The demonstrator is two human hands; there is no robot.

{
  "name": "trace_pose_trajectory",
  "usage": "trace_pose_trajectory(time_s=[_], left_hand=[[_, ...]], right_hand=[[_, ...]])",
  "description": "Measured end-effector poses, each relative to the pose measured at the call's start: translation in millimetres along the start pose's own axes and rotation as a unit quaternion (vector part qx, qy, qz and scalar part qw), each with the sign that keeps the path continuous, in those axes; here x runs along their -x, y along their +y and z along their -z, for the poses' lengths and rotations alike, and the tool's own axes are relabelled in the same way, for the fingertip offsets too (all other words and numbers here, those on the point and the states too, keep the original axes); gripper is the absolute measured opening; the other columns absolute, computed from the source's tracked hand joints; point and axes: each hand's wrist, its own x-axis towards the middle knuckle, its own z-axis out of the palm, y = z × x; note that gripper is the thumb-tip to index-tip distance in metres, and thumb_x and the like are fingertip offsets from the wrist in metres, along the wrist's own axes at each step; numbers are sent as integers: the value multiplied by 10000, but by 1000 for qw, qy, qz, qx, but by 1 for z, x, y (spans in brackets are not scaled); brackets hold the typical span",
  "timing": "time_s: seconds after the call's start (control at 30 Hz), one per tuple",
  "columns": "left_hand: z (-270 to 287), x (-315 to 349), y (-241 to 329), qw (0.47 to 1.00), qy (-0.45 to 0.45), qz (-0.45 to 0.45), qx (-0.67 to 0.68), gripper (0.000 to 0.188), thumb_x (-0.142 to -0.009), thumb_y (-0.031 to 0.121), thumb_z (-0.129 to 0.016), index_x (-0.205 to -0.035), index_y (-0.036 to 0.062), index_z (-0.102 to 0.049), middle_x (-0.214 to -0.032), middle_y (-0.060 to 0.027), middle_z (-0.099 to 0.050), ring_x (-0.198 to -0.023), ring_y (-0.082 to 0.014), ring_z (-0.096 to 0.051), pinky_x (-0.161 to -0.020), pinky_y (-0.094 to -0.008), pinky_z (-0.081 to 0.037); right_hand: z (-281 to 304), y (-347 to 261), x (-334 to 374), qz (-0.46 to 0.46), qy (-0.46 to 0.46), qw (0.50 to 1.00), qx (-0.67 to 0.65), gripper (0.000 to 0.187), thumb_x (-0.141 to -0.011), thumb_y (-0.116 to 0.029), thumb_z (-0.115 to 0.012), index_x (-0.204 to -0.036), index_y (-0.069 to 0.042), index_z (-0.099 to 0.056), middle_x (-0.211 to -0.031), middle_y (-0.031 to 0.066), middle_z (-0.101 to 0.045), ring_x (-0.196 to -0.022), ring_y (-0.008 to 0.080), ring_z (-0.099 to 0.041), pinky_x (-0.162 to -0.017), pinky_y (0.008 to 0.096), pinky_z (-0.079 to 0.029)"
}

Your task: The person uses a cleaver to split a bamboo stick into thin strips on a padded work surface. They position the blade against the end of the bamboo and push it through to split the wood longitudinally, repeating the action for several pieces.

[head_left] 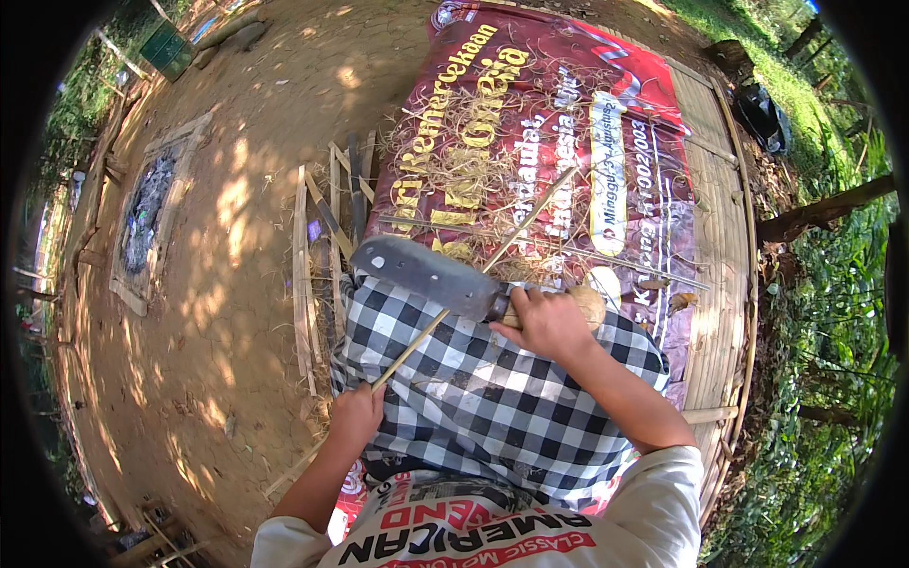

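My right hand [544, 322] is closed round the wooden handle of a machete [426, 277], whose broad dark blade points left above my lap. A long thin bamboo strip [414, 348] runs slantwise from lower left to upper right and passes behind the blade. My left hand [357, 417] grips this strip near its lower end. Black-and-white checked cloth [473, 388] covers my lap under both. Curly shavings [473, 142] lie thickly on the red printed banner [644, 76] ahead of me.
Thin strips [615, 260] lie across the banner, which covers a bamboo platform [717, 312]. Longer bamboo pieces [305, 275] lean at its left edge. On the dirt ground stands a framed ash pit [150, 208]. A dark helmet-like object [760, 116] lies beyond the platform's right edge.
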Motion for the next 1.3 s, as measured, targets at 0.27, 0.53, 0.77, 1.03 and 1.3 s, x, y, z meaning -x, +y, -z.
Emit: trace_pose_trajectory(time_s=[0.27, 0.53, 0.77, 1.03, 1.3], left_hand=[[-5, 3, -6, 1000, -16, 25, -4, 420, -942, 336, -563, -689, 3, -596, -566, -224, -591, -545, -412, -622, -523, -495, -503], [6, -5, -1, 1000, -1, -14, 13, 437, -937, 313, -582, -643, -10, -597, -585, -240, -594, -557, -419, -619, -537, -497, -503], [3, -6, -2, 1000, -2, 0, 9, 436, -941, 317, -576, -663, -18, -601, -581, -242, -586, -551, -429, -607, -537, -499, -495], [3, -14, -4, 998, -12, -5, 57, 488, -953, 338, -559, -632, -27, -600, -607, -263, -587, -608, -453, -609, -577, -518, -494], [10, -14, 2, 997, -60, 19, 34, 540, -965, 370, -528, -624, -39, -617, -628, -278, -592, -624, -462, -608, -604, -525, -493]], right_hand=[[9, 98, 8, -141, 17, 989, 36, 544, -878, -584, -584, -899, -44, -521, -772, 165, -644, -633, 315, -672, -524, 427, -526], [2, 80, 11, -202, -3, 979, 24, 536, -838, -542, -655, -939, -26, -551, -773, 197, -673, -644, 370, -669, -585, 460, -536], [-8, 10, 11, 28, -35, 999, -5, 528, -827, -570, -646, -895, -54, -557, -686, 110, -599, -567, 284, -635, -556, 400, -520], [16, 115, 6, -211, 69, 974, 38, 525, -848, -548, -636, -905, -32, -557, -652, 164, -660, -529, 335, -652, -505, 436, -524], [-12, 76, 15, -135, 29, 990, 6, 582, -844, -563, -631, -1007, -6, -589, -722, 172, -654, -612, 341, -663, -580, 448, -543]])
